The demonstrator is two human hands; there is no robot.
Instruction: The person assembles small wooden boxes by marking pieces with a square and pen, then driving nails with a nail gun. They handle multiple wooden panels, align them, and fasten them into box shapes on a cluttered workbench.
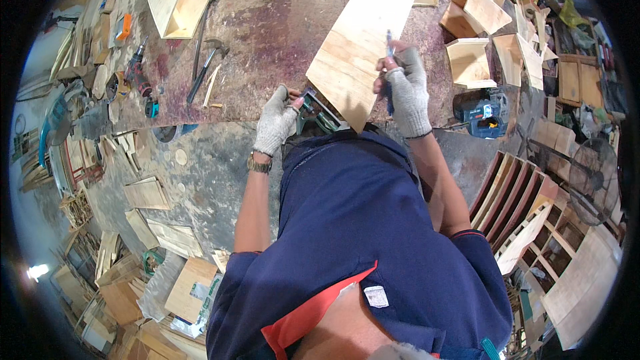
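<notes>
A pale plywood board [360, 37] with angled ends lies on the worktable [260, 47], one pointed corner reaching the near edge in front of me. My left hand [275, 120], in a grey knit glove, is closed on the end of a dark, narrow tool with metal edges [321, 112], left of that corner; its exact kind does not show. My right hand [409, 90], gloved too with bare fingertips, is closed on a slim blue pen-like tool [389, 43] held over the board's right side. The board hides part of the left tool's surroundings.
Left on the table are a hammer [207, 70], a drill [138, 73] and an angled wooden piece [177, 0]. Several open wooden boxes [470, 63] stand at the right, near a blue power tool [483, 115]. A fan [577, 173] and stacked boards [510, 193] are on the right.
</notes>
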